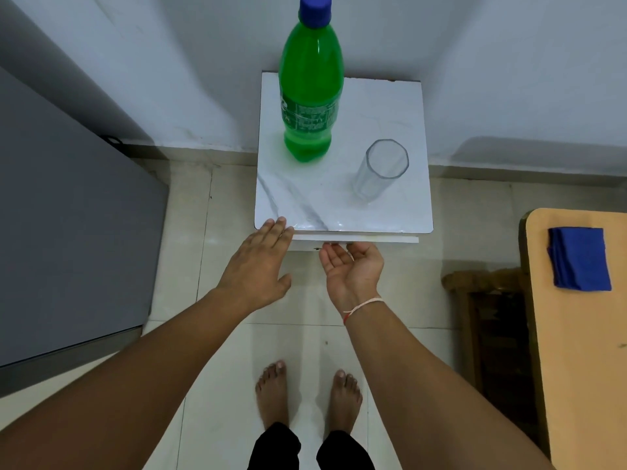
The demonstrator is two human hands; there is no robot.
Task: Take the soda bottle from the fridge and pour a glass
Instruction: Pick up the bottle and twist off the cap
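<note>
A green soda bottle (309,86) with a blue cap stands upright at the back left of a small white marble-look table (400,212). An empty clear glass (381,169) stands to its right, nearer the front. My left hand (258,266) lies flat, palm down, with its fingertips on the table's front left corner. My right hand (351,269) hovers just below the table's front edge, palm up, fingers loosely curled and holding nothing. Both hands are well short of the bottle and the glass.
The grey fridge (68,212) stands shut at the left. A wooden table (583,351) with a folded blue cloth (578,259) is at the right, a dark wooden stool (488,317) beside it. White walls close the corner behind the small table. My bare feet stand on pale floor tiles.
</note>
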